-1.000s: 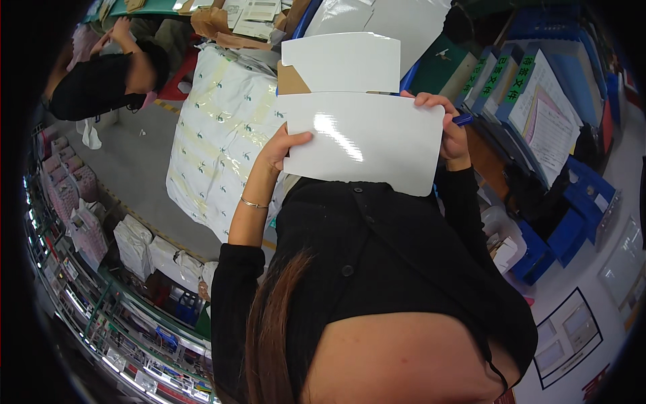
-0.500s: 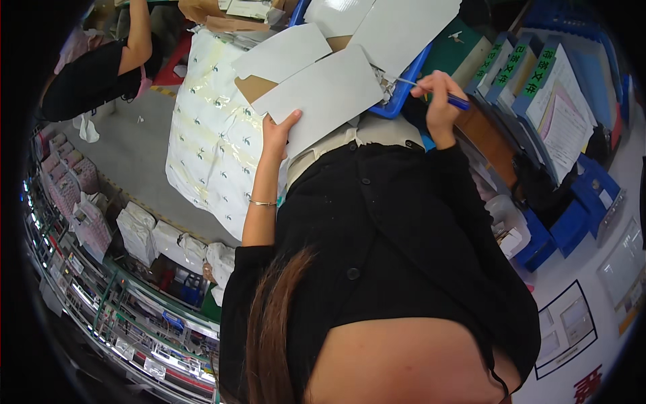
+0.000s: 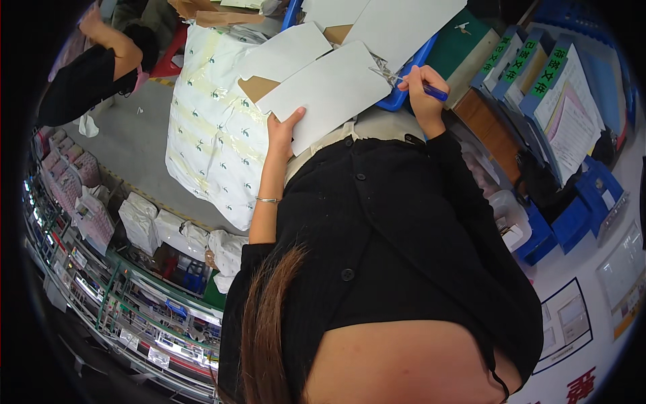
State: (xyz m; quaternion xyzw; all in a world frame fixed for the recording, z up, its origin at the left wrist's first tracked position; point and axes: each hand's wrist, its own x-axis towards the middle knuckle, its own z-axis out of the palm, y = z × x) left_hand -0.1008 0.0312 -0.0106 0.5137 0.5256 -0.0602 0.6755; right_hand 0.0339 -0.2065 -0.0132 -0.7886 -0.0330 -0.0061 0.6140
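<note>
Fingers of your left hand (image 3: pixel 281 131) pinched the lower edge of a flat white cardboard sheet (image 3: pixel 330 91) at upper centre of the frame, thumb on top. Your right hand (image 3: pixel 420 94) was clenched around a blue pen (image 3: pixel 431 91), its tip at the sheet's right edge. Beyond lay more white sheets (image 3: pixel 397 23), a blue plastic tray (image 3: pixel 404 94) and a large white taped sack (image 3: pixel 215 128). Held at one edge only, the sheet could have buckled or slipped under the pen's pressure.
</note>
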